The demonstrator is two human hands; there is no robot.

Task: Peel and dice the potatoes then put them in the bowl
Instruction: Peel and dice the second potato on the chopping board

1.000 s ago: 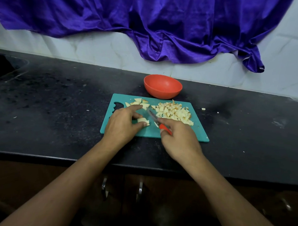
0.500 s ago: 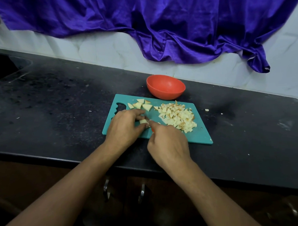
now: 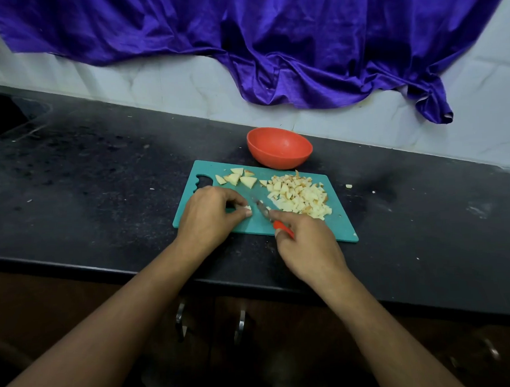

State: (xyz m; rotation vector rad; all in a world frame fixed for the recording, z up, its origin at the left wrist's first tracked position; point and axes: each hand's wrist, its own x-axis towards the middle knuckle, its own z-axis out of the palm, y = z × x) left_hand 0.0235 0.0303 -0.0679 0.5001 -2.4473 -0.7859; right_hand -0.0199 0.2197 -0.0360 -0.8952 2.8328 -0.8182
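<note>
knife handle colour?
Red-orange knife handle, gripped in the right hand; head view.

No legible text, labels, brand marks, numbers or signs appear on any surface or object in the head view.

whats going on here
A person is dicing potato on a teal plastic cutting board. The left hand pinches a small pale potato piece, and the right hand holds a red-handled knife with its blade beside it. A pile of diced potato and a few larger wedges lie on the board; the round red bowl behind looks empty.
</note>
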